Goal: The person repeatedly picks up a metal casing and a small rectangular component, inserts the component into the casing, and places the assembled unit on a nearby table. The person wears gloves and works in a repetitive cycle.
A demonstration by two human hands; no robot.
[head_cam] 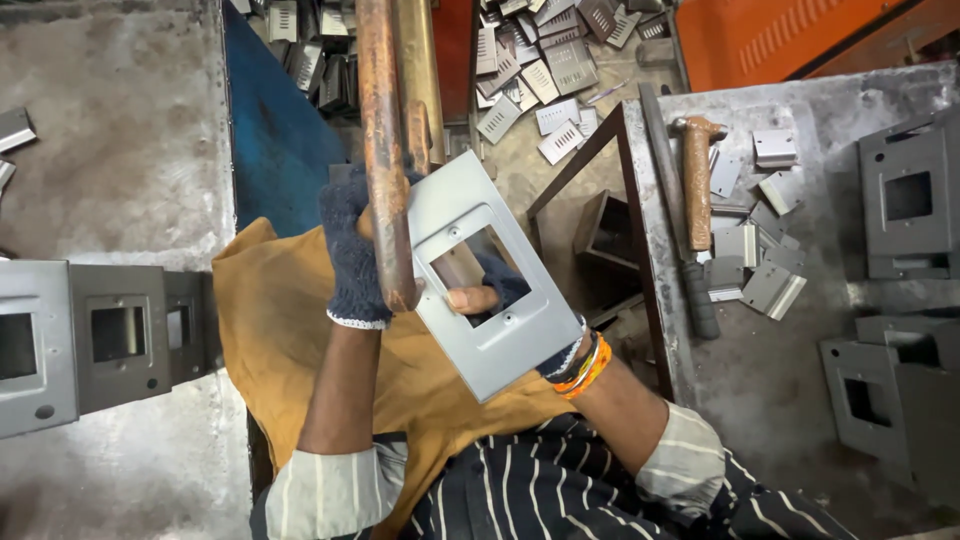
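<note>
Plate (500, 330), grey metal with a square window, sits mid-frame, gripped from behind by the gloved right hand (505, 290), while the gloved left hand (350, 250) at nine o'clock clasps a rusty lever (385, 150), seemingly mid-pressing, needing steady alignment.

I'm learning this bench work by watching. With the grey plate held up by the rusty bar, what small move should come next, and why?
Probably ease the grey plate a little closer under the rusty bar. The left hand already grips the bar, the right hand holds the plate through its window, and the bar's lower end overlaps only the plate's left edge.
</note>
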